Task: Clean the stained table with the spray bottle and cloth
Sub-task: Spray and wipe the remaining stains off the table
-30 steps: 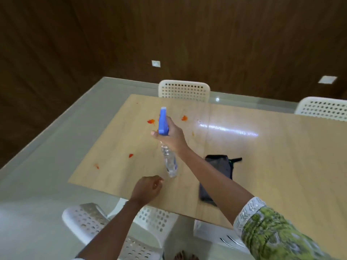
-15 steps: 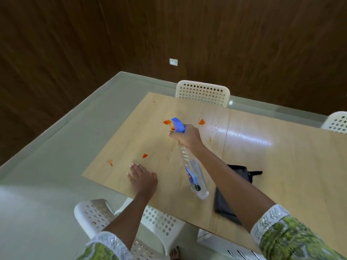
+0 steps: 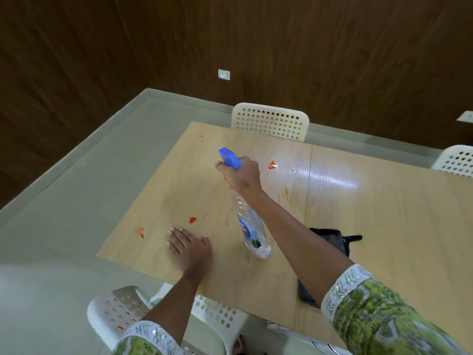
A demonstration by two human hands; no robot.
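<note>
My right hand (image 3: 240,176) grips the neck of a clear spray bottle (image 3: 252,228) with a blue trigger head (image 3: 229,158), held tilted above the wooden table (image 3: 371,226), nozzle pointing to the far left. My left hand (image 3: 189,248) rests flat on the table near its front left edge, fingers straight. Orange-red stains lie on the wood: one (image 3: 192,219) just beyond my left hand, one (image 3: 140,232) to its left, one (image 3: 272,165) right of the bottle head. A dark cloth (image 3: 332,239) lies on the table, partly hidden behind my right forearm.
A white perforated chair (image 3: 270,121) stands at the table's far side and another (image 3: 457,160) at the far right. A third white chair (image 3: 120,308) sits below the near edge. Brown wood-panelled walls surround a pale floor (image 3: 64,201).
My left hand came down from above the near edge and now lies flat on the table. The bottle tilted, its nozzle swinging toward the far left stains.
</note>
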